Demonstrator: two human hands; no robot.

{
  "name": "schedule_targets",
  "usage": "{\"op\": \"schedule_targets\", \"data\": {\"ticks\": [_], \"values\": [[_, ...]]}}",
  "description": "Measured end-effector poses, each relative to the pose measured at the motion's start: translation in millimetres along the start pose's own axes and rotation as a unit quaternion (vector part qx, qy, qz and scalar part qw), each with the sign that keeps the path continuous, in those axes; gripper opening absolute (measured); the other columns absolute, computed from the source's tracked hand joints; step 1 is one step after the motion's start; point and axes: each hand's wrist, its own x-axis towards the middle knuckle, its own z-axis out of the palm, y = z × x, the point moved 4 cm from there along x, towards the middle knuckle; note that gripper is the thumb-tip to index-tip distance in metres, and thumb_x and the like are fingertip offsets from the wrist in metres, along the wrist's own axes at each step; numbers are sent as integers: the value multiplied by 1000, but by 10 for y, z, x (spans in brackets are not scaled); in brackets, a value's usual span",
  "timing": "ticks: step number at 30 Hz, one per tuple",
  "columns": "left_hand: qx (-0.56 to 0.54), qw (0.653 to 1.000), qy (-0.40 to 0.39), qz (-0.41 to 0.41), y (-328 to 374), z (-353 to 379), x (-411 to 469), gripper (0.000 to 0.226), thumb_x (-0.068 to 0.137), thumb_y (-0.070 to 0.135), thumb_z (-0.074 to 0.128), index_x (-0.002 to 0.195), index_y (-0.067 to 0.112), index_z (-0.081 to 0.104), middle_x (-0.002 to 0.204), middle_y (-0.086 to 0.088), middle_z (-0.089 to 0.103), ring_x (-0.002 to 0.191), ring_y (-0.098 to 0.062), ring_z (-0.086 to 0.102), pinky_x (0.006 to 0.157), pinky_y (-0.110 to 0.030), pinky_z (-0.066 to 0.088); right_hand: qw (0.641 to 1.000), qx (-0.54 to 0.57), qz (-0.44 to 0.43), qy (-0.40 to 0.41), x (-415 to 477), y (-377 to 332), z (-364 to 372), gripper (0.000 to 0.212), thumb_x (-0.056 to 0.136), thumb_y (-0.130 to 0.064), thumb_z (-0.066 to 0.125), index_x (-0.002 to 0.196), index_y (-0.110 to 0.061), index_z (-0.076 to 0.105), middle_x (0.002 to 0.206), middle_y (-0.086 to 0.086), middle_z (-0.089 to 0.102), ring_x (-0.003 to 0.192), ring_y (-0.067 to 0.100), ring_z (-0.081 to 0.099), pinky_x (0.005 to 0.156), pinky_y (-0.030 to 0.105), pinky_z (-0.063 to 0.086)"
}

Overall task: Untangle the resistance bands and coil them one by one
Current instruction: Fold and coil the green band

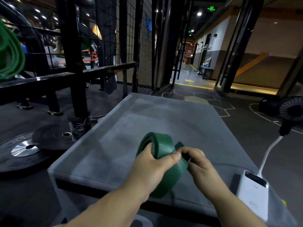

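Note:
A dark green resistance band (161, 148) is partly rolled into a coil above the grey padded platform (124, 133). My left hand (152, 167) grips the coil, fingers inside its hollow and thumb across the outer wrap. My right hand (196, 163) pinches the band's loose strip just right of the coil. A loose part of the band hangs down under my left hand toward the platform's near edge. More green bands (9, 51) hang in loops at the far left on the black rack.
A white power bank (253, 192) with a white cable lies at the platform's right near corner. A black fan (291, 112) stands on the floor to the right. Weight plates (24, 149) lie on the floor at left, beside the black rack (72, 63) posts.

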Motion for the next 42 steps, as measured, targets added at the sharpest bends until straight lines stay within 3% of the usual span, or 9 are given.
{"op": "schedule_targets", "data": {"ticks": [4, 7, 10, 18, 28, 32, 35, 38, 42], "values": [[222, 971, 53, 77, 19, 2, -12, 42, 68, 55, 74, 100, 31, 63, 91, 12, 68, 86, -4, 63, 77, -26, 51, 958, 265, 96, -57, 27, 103, 80, 38, 75, -14, 44, 99, -16, 73, 112, 16, 67, 112, 29, 59, 99, 38, 43], [280, 954, 53, 96, -15, 23, 21, 46, 73, 58, 69, 107, 30, 59, 97, 12, 66, 91, -9, 61, 80, -29, 51, 965, 240, 81, -74, 34, 62, 131, 41, 94, -43, 49, 104, -11, 71, 111, 19, 68, 106, 21, 65, 95, 32, 49], [279, 955, 41, 89, -61, 40, 28, 39, 79, 59, 63, 102, 28, 57, 95, 10, 65, 89, -10, 61, 80, -34, 52, 962, 236, 95, -95, -4, 52, 199, 71, 70, -75, 67, 107, -15, 71, 113, 21, 67, 110, 33, 62, 101, 51, 45], [382, 897, -55, 216, -90, 206, -41, 40, 78, 49, 50, 105, 19, 54, 96, 4, 63, 88, -15, 61, 77, -34, 51, 935, 298, 172, -85, -68, -114, 237, 88, 51, -53, 90, 117, -2, 62, 111, 22, 70, 105, 36, 67, 88, 42, 56], [543, 794, -190, 198, -168, 297, -32, 83, 86, 65, 49, 146, 16, 18, 134, 3, 30, 130, -15, 23, 115, -30, 20, 952, 241, 168, -83, -46, -167, 3, 46, 68, -16, 77, 110, 0, 64, 102, 18, 73, 96, 32, 71, 79, 34, 57], [451, 840, -235, 189, -101, 186, -23, 52, 81, 65, 55, 124, 37, 47, 118, 17, 52, 112, 1, 47, 98, -27, 43, 966, 204, 153, -53, -48, -109, -88, 47, 64, -16, 79, 107, -3, 64, 95, 14, 74, 88, 28, 72, 74, 34, 57], [326, 900, -42, 288, 98, -101, 80, 41, 65, 67, 58, 92, 35, 58, 74, 21, 64, 71, 1, 60, 63, -19, 46, 972, 172, 156, -42, -40, -64, -171, 67, 52, -27, 83, 110, -2, 62, 95, 16, 73, 87, 31, 72, 77, 43, 58], [323, 911, -1, 258, 94, -300, 245, 68, 49, 70, 70, 107, 44, 45, 104, 24, 55, 100, 1, 52, 83, -18, 42, 974, 162, 148, -65, -39, -80, -198, 67, 49, -27, 82, 108, -3, 62, 96, 18, 73, 89, 34, 71, 82, 48, 57], [295, 921, -228, 111, -178, -193, 308, 100, 56, 48, 82, 135, 50, 22, 139, 17, 44, 129, 1, 43, 109, -28, 38, 966, 194, 128, -116, -39, -141, -114, 62, 53, -20, 79, 109, 0, 61, 96, 19, 71, 86, 30, 70, 73, 40, 57]]}}
